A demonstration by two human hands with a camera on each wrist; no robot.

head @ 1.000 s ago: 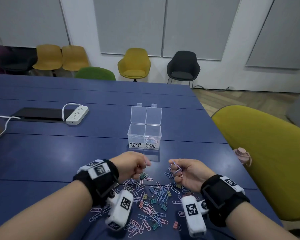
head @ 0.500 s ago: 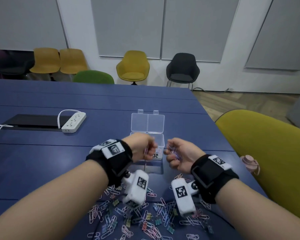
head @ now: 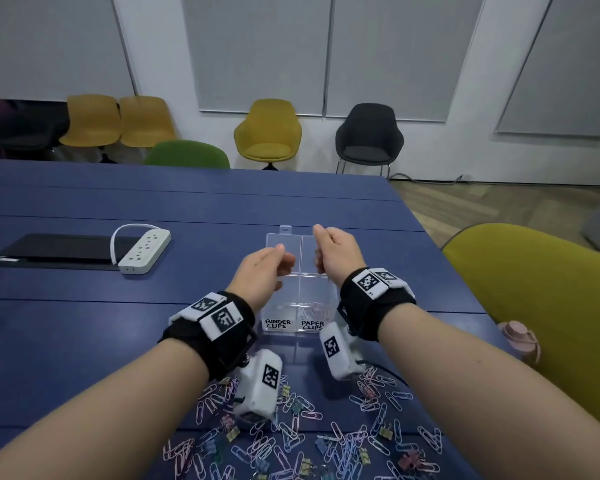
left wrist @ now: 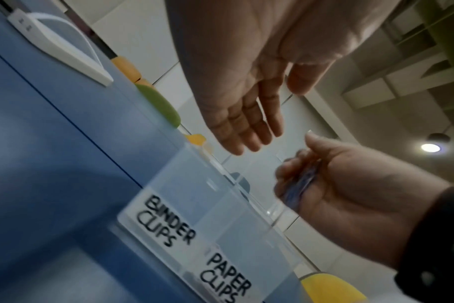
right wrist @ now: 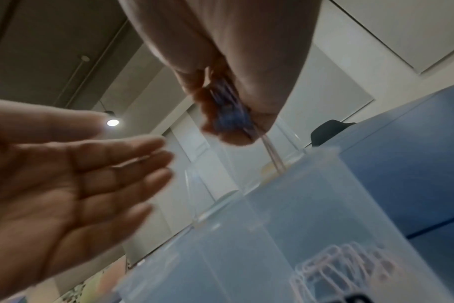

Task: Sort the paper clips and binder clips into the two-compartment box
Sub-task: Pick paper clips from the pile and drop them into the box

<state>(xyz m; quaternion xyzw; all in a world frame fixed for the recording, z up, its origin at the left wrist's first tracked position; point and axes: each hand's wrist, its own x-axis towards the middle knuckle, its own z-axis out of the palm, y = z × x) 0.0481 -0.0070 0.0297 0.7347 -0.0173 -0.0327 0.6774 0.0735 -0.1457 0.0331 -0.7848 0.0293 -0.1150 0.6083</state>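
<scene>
The left hand [head: 262,271], a fist half a second ago, now has its fingers [left wrist: 242,131] straight and holding nothing above the BINDER CLIPS side, while the right hand [head: 336,254] has lifted over the PAPER CLIPS side, fingers curled round a bunch of paper clips [right wrist: 229,106], one slipping down. Under both hands stands the clear box [head: 281,308], lid up behind; its right compartment holds a few pale clips [right wrist: 345,266], and whether the left holds anything I cannot tell. Nearer the wrists, loose clips [head: 291,438] litter the blue table [head: 84,327]; a power strip [head: 145,250] lies well left.

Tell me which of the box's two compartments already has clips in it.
The compartment labelled PAPER CLIPS, under the right hand, holds a few pale paper clips. The BINDER CLIPS compartment beside it, below the open left hand, looks empty.
</scene>
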